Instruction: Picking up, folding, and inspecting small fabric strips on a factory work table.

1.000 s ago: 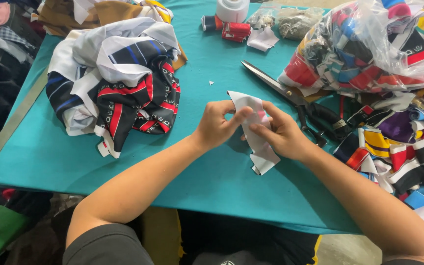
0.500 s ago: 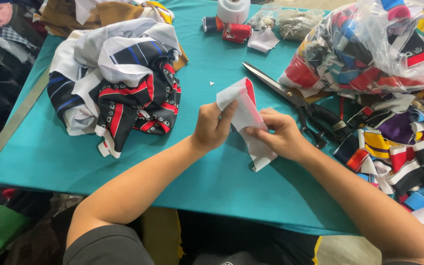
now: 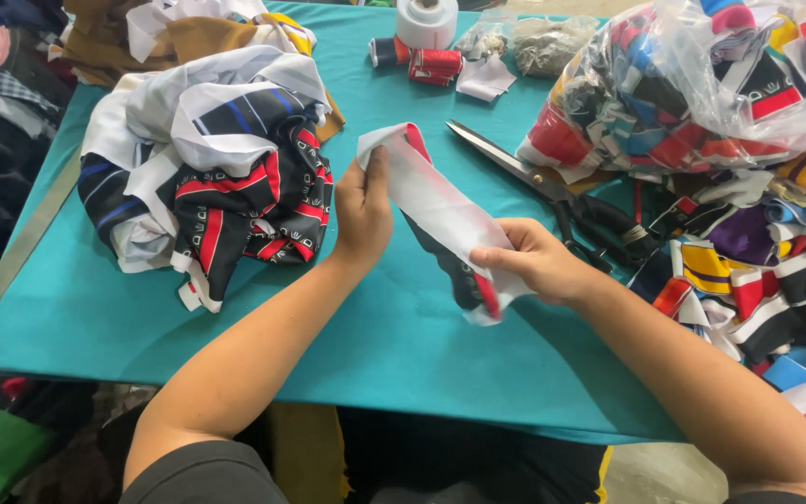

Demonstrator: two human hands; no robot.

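Head view: fabric strip [image 3: 440, 210] taut between left hand [image 3: 363, 210], right hand [image 3: 534, 261].

What you can't make out from up here

Your left hand [image 3: 362, 210] covers part of the upper end of the fabric strip [image 3: 440, 210], and your right hand [image 3: 534, 263] hides where its lower end is pinched, so you can't tell how far the dark underside runs. The scissors [image 3: 552, 182] lose their handles under the loose scraps [image 3: 748, 271] and your right wrist. The plastic bag [image 3: 701, 84] is cut off by the top and right edges, its contents blurred behind the film. The tape roll [image 3: 426, 21] is clipped at the top edge, and the cloth pile [image 3: 207, 177] buries whatever lies beneath it.
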